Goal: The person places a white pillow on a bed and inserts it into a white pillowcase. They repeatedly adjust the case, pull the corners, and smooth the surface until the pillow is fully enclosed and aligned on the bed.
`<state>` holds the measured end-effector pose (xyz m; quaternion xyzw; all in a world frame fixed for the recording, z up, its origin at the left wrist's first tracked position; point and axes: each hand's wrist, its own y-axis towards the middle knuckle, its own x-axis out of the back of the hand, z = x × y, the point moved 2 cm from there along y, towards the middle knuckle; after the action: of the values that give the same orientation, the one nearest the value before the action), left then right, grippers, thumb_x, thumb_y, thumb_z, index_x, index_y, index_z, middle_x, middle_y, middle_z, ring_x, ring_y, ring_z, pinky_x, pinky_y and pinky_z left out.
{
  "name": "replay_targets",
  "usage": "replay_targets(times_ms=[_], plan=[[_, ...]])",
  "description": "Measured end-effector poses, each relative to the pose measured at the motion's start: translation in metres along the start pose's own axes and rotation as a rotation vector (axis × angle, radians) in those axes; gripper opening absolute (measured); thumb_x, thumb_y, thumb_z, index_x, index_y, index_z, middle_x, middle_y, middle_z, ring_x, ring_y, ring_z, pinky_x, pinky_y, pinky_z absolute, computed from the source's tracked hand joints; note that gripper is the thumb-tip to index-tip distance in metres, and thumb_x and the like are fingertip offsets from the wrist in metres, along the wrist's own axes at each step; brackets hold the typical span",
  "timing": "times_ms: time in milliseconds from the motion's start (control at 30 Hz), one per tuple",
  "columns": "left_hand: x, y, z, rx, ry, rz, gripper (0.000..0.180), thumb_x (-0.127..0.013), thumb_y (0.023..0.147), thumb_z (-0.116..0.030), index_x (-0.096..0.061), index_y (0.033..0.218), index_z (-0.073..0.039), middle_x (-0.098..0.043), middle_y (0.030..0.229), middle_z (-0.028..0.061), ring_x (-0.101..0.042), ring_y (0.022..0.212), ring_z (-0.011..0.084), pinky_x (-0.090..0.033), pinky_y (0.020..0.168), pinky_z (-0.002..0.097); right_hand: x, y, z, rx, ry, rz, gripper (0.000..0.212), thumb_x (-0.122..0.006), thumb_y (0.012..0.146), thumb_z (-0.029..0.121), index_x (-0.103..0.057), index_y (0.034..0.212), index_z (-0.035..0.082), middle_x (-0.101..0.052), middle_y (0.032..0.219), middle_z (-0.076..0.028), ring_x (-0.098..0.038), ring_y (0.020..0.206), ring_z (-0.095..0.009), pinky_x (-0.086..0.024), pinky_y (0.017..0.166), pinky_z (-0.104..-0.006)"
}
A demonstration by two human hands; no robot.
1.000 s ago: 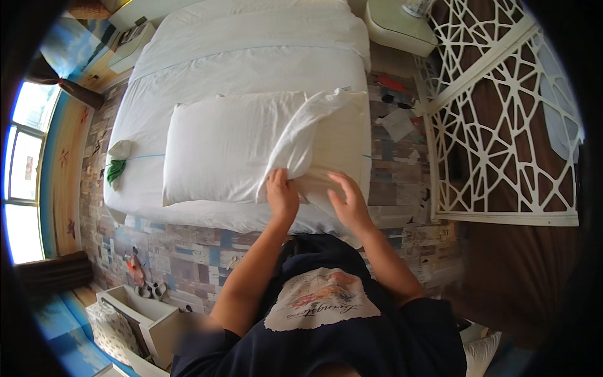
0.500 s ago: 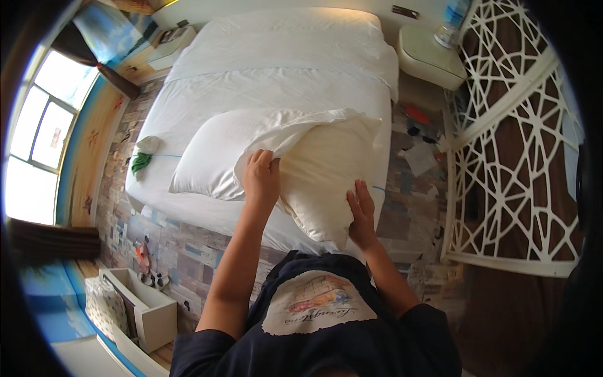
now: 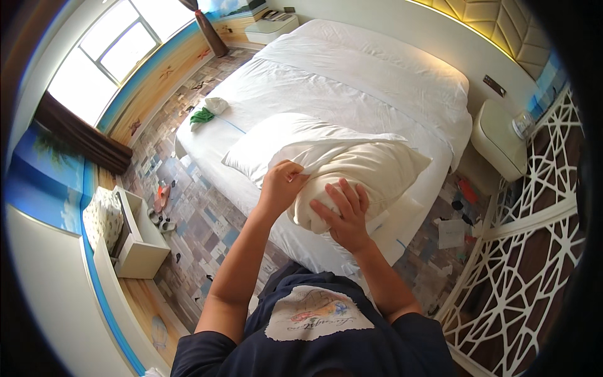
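Observation:
A cream pillow (image 3: 370, 166) lies bunched and folded near the front of the bed, partly covered by a white pillowcase (image 3: 267, 138) that spreads to its left. My left hand (image 3: 281, 190) is closed, pinching the pillowcase's edge between thumb and fingers. Against the pillow's near bulging end rests my right hand (image 3: 347, 218), its fingers spread over the fabric and pressing on it. Underneath, the bed (image 3: 326, 69) is covered with a wrinkled white sheet. How far the pillow reaches inside the pillowcase is hidden.
A green cloth (image 3: 202, 115) and a white bundle lie on the bed's left corner. Nightstands flank the bed, one (image 3: 499, 138) at right. A white lattice screen (image 3: 521, 276) stands at right. Slippers (image 3: 164, 225) and scattered items lie on the patterned floor.
My right hand has moved left and up onto the pillow, which is now folded and bunched toward my left hand. My left hand still grips the pillowcase. The view has turned toward the right.

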<state>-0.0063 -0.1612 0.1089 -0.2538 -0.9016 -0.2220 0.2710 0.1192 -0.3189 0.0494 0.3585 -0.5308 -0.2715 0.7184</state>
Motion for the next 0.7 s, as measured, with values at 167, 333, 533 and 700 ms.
replay_targets(times_ms=[167, 333, 533, 700], plan=[[0.007, -0.009, -0.002, -0.253, 0.348, -0.191, 0.008, -0.076, 0.083, -0.006, -0.074, 0.09, -0.001, -0.07, 0.089, 0.0107, -0.068, 0.083, 0.0259, -0.054, 0.074, 0.0361, -0.001, 0.014, 0.002, -0.048, 0.174, 0.199, 0.056, -0.066, 0.083, 0.044, -0.064, 0.135, 0.025, -0.05, 0.15, -0.011, -0.036, 0.147, -0.032, -0.005, 0.121, -0.0521], [-0.007, -0.015, 0.024, -0.035, 0.027, -0.112, 0.013, -0.073, 0.083, -0.013, -0.076, 0.09, -0.003, -0.073, 0.094, 0.0105, -0.07, 0.077, 0.0292, -0.056, 0.072, 0.0373, -0.012, 0.008, -0.002, -0.15, 0.271, 0.261, 0.065, -0.068, 0.079, 0.046, -0.059, 0.139, 0.025, -0.047, 0.151, -0.012, -0.034, 0.148, -0.033, -0.005, 0.12, -0.0561], [-0.039, -0.018, 0.032, 0.229, -0.301, 0.281, 0.017, -0.075, 0.084, -0.015, -0.073, 0.094, -0.002, -0.069, 0.087, 0.012, -0.067, 0.085, 0.0282, -0.053, 0.08, 0.038, -0.038, -0.036, -0.022, -0.378, -0.018, 0.265, 0.065, -0.076, 0.07, 0.025, -0.058, 0.133, 0.02, -0.049, 0.144, -0.009, -0.038, 0.144, -0.033, -0.012, 0.116, -0.0617], [-0.044, -0.039, 0.096, 0.047, 0.243, -0.299, 0.057, -0.078, 0.085, -0.011, -0.051, 0.135, -0.007, -0.051, 0.133, 0.0226, -0.049, 0.124, 0.0371, -0.042, 0.104, 0.0466, -0.038, -0.083, -0.04, -0.544, -0.208, 0.24, 0.067, -0.074, 0.07, 0.011, -0.054, 0.133, 0.017, -0.047, 0.146, -0.009, -0.036, 0.144, -0.035, -0.016, 0.112, -0.0662]])
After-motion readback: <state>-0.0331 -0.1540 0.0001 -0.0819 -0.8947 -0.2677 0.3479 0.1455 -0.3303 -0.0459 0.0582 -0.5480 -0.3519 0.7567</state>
